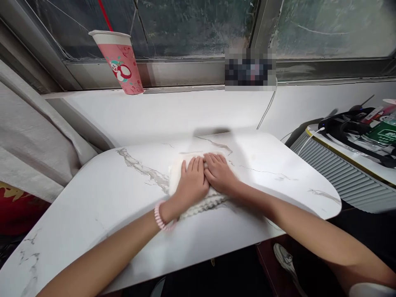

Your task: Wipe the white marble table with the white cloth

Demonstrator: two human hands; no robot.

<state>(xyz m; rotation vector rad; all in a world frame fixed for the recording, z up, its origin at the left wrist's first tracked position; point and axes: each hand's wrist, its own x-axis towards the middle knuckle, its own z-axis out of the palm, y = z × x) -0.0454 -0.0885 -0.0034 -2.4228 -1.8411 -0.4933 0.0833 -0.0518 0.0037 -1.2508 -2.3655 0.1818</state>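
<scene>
A cream-white folded cloth (202, 207), fluffy and possibly a towel, lies on the white marbled tabletop (130, 210). My left hand (192, 181) rests palm down on it, fingers stretched forward and a pink coil band (159, 216) round the wrist. Beside it, touching at the thumb side, my right hand (219, 172) also lies flat on the cloth with its fingers extended. Both palms hide most of the cloth; its near edge shows a bumpy, ruffled fold.
A pink paper cup (123, 68) with a red straw stands on the window sill, near a blurred-out object (250, 70) with a white cable. Grey curtain (27, 132) hangs at left. A ribbed cabinet (334, 165) with a headset and packages stands at right.
</scene>
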